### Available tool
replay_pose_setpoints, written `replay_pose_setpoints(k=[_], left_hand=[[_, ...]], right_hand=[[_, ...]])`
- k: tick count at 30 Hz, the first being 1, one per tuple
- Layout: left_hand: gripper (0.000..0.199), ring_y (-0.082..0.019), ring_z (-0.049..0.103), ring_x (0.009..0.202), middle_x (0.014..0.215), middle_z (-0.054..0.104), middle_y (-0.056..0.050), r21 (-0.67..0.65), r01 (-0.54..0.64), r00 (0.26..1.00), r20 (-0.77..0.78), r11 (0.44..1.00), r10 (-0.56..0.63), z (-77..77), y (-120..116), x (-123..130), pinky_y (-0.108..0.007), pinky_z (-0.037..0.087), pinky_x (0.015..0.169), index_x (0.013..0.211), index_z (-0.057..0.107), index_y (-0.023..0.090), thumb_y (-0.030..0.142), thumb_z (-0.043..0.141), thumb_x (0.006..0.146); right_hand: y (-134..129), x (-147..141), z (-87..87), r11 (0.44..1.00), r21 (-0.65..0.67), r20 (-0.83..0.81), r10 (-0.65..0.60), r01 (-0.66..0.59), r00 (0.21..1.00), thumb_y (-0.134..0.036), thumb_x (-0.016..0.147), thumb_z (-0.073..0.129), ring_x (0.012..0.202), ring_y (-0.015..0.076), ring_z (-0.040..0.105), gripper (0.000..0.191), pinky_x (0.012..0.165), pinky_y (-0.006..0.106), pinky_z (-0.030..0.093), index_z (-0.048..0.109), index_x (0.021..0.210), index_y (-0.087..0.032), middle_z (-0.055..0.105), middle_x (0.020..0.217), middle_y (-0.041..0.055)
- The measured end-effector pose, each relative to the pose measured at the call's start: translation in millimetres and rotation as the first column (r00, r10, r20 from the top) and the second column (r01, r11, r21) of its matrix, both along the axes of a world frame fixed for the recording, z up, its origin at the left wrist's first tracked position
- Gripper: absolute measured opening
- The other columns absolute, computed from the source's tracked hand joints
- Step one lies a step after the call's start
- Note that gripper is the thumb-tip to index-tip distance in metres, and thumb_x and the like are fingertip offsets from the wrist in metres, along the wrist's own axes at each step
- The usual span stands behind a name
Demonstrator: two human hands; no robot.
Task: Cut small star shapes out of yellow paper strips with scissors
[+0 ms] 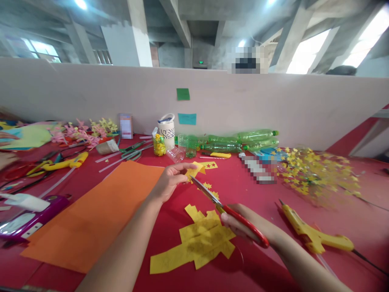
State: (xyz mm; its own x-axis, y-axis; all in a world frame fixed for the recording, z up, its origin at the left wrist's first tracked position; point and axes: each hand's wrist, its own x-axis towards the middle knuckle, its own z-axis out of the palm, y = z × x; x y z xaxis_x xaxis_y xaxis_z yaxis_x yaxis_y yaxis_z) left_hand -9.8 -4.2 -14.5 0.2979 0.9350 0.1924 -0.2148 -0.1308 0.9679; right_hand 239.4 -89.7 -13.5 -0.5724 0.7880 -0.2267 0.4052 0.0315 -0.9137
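The left hand's (169, 181) fingers pinch a small yellow paper piece (198, 168) above the red surface (232, 182). The right hand's (243, 221) fingers grip red-handled scissors (212, 196), tips right by it. It looks like cutting time; a good snip needs steady paper.

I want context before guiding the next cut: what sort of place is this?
Probably a craft work area in a large, bare building: scissors and a glue gun are at a worktable, with pillars beyond.
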Motion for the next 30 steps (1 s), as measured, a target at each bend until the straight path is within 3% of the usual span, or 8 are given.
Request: replay_pose_setpoints(k=[9, 21, 25, 30], left_hand=[[0.036, -0.012, 0.048, 0.072, 0.086, 0.066, -0.004, -0.004, 0.012, 1.000, -0.016, 1.000, -0.012, 1.8, -1, 0, -0.019, 0.039, 0.059, 0.094, 0.075, 0.021, 0.009, 0.060, 0.063], [0.038, -0.013, 0.052, 0.075, 0.094, 0.069, -0.005, -0.003, 0.050, 0.998, -0.039, 0.999, -0.050, 2.7, 1, -5, -0.021, 0.039, 0.057, 0.092, 0.075, 0.020, 0.007, 0.059, 0.060], [0.045, -0.011, 0.053, 0.073, 0.096, 0.067, -0.004, -0.017, 0.069, 0.996, 0.051, 0.997, -0.068, 4.5, -1, -2, -0.019, 0.039, 0.057, 0.104, 0.070, 0.021, 0.007, 0.059, 0.063], [0.058, -0.007, 0.052, 0.064, 0.101, 0.062, -0.002, -0.029, 0.005, 0.990, 0.142, 1.000, -0.001, 10.3, -4, 5, -0.019, 0.038, 0.054, 0.123, 0.055, 0.026, 0.011, 0.063, 0.068]], right_hand=[[0, 0, -3.0, 1.000, -0.009, 0.001, -0.020, 0.020, 1.000, -0.058, 0.088, 0.049, 0.042, 0.0047, 0.032, 0.045, 0.041, 0.018, 0.021, 0.049, 0.073, -0.016, 0.036, 0.049, -0.0080], [0, 1, -1.8, 0.984, -0.165, -0.016, -0.068, 0.064, 0.998, -0.061, 0.085, 0.052, 0.039, 0.0034, 0.028, 0.045, 0.037, 0.017, 0.021, 0.050, 0.076, -0.016, 0.031, 0.051, -0.0092], [-1, -5, -2.5, 0.981, -0.169, -0.059, -0.110, 0.099, 0.992, -0.064, 0.082, 0.053, 0.038, 0.0032, 0.028, 0.049, 0.035, 0.017, 0.021, 0.048, 0.071, -0.017, 0.033, 0.050, -0.0090], [-3, -12, -2.6, 0.974, -0.136, -0.093, -0.195, 0.181, 0.976, -0.068, 0.081, 0.049, 0.033, 0.0034, 0.027, 0.052, 0.033, 0.017, 0.019, 0.045, 0.067, -0.018, 0.030, 0.043, -0.0107]])
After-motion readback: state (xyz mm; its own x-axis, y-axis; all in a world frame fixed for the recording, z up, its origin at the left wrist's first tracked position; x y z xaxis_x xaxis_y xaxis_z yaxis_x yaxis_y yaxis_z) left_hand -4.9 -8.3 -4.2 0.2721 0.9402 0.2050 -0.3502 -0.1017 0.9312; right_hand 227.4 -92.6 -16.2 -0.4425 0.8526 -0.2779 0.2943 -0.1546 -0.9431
